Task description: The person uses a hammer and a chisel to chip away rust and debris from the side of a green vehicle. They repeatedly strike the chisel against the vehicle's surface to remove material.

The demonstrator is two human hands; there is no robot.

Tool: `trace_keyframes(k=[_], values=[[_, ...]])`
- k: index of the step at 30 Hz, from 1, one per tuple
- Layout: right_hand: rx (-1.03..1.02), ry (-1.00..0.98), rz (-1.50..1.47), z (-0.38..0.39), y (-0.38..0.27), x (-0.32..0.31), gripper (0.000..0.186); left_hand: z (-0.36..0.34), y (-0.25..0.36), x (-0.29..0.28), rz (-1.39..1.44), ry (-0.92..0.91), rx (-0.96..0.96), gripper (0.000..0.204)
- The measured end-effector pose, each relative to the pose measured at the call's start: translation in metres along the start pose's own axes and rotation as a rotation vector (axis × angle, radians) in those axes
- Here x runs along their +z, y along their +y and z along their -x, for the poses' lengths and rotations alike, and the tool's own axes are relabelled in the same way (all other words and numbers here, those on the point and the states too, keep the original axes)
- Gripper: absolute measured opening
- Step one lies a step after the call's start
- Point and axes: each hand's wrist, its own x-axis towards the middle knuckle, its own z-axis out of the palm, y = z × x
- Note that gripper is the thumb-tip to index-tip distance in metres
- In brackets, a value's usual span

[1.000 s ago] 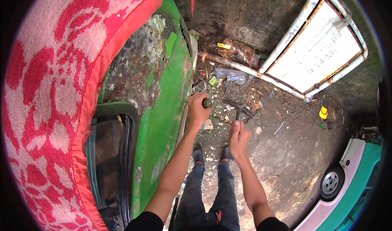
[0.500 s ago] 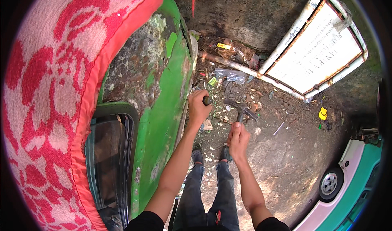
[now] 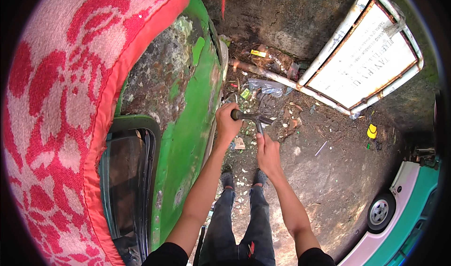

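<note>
My left hand (image 3: 227,124) is closed around a short tool with a dark round handle (image 3: 235,114), against the edge of a green vehicle body (image 3: 190,125). The tool's working end is hidden, so I cannot tell its exact kind. In my right hand (image 3: 269,154) is a hammer (image 3: 257,119), gripped by its handle with the thumb along it. The hammer's head is at the butt of the dark handle and appears to touch it. Large patches of the green paint have come away, showing a rough grey-brown surface.
A red and pink patterned blanket (image 3: 47,125) drapes over the vehicle at left, beside a window (image 3: 124,186). A rusty white-framed sign (image 3: 361,54) leans by the wall (image 3: 277,19). Litter and paint flakes dot the ground. A pink and teal vehicle (image 3: 404,195) stands at lower right.
My right hand has swung the hammer left and slightly up, bringing its head from apart to the butt of the dark handle. My left hand has stayed nearly in place.
</note>
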Motion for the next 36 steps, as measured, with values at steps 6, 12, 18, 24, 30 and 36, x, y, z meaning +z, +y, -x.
trace_keyframes(k=[6, 12, 18, 24, 30, 36], values=[[0.125, 0.199, -0.507, 0.013, 0.002, -0.003, 0.038, -0.004, -0.001, -0.004, 0.035, 0.004, -0.076, 0.018], [-0.060, 0.084, -0.003, -0.008, 0.005, -0.001, 0.042, -0.004, -0.011, -0.008, 0.095, 0.034, -0.147, 0.019], [0.038, 0.253, -0.583, 0.008, -0.004, 0.005, 0.044, 0.000, -0.001, -0.004, 0.049, -0.005, -0.095, 0.018], [0.083, 0.151, -0.128, 0.003, 0.004, -0.003, 0.042, 0.003, -0.008, 0.001, 0.020, -0.022, -0.042, 0.021], [0.320, 0.215, -0.529, 0.007, 0.011, -0.017, 0.049, 0.008, -0.002, 0.008, -0.033, -0.074, 0.070, 0.020], [0.322, 0.183, -0.630, 0.019, 0.001, -0.018, 0.049, 0.013, -0.003, 0.011, -0.059, -0.028, 0.119, 0.021]])
